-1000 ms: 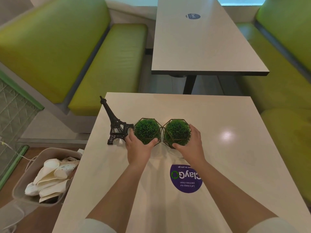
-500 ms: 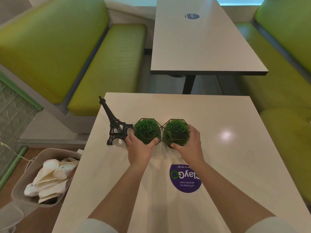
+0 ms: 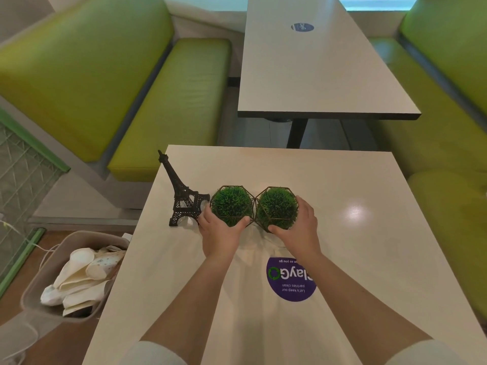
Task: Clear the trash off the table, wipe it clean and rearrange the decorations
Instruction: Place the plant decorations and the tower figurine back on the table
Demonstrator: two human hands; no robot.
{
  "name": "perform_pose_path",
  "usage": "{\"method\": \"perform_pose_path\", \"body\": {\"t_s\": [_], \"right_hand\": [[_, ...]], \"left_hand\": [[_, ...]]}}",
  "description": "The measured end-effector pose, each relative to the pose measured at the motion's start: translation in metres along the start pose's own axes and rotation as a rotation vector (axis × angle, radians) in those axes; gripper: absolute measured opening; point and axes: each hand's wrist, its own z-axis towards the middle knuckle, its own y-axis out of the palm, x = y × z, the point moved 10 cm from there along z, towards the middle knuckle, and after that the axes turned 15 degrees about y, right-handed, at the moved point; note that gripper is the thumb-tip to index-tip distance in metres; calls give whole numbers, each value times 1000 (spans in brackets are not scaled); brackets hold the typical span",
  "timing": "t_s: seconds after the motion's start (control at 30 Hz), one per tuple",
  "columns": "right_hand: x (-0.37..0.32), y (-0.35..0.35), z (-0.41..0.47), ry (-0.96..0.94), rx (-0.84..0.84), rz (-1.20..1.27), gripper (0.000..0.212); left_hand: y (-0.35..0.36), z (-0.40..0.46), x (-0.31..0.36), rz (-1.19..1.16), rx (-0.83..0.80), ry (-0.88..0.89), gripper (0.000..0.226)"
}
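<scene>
1. Head view, bottom of frame: both forearms reach up the near table (image 3: 355,259); purple round sticker (image 3: 290,280) sits lower centre, partly under the right wrist.
2. Lower left, off the table edge: bin (image 3: 34,293) full of crumpled paper trash. No trash visible on the tabletop, so clearing looks done; can't judge wiping.
3. Centre: left hand (image 3: 220,237) cups the left grass ball (image 3: 231,205), thumb and fingers wrapped round its near side. Right hand (image 3: 299,227) cups the right grass ball (image 3: 277,208) the same way. Both wire-frame balls sit on the table, frames touching each other.
4. Just left of them: Eiffel tower model (image 3: 183,198), upright, its foot right beside the left fingers.
5. Risks, my read: sliding the left ball leftwards knocks the tower over, since it's tall with a narrow base near the table edge. Wire frames could snag each other if the balls are pulled apart unevenly.
6. Top of frame: second table (image 3: 316,75) and green benches (image 3: 158,101), not involved.
</scene>
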Motion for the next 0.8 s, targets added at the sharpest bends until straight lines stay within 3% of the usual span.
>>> {"method": "perform_pose_path", "body": {"t_s": [0.17, 0.3, 0.4, 0.57, 0.8], "right_hand": [[-17, -10, -3, 10, 77, -85, 93], [-53, -13, -14, -60, 146, -74, 61], [-87, -2, -22, -142, 113, -58, 38], [-156, 31, -33, -240, -90, 40, 20], [-253, 68, -61, -408, -323, 122, 26]], "left_hand": [[-19, -4, -4, -78, 95, 79, 95], [-65, 1, -12, -159, 346, 129, 55], [-100, 21, -18, -160, 418, 151, 47], [-122, 61, -10, -176, 217, 214, 59], [-127, 84, -10, -196, 52, 221, 17]]}}
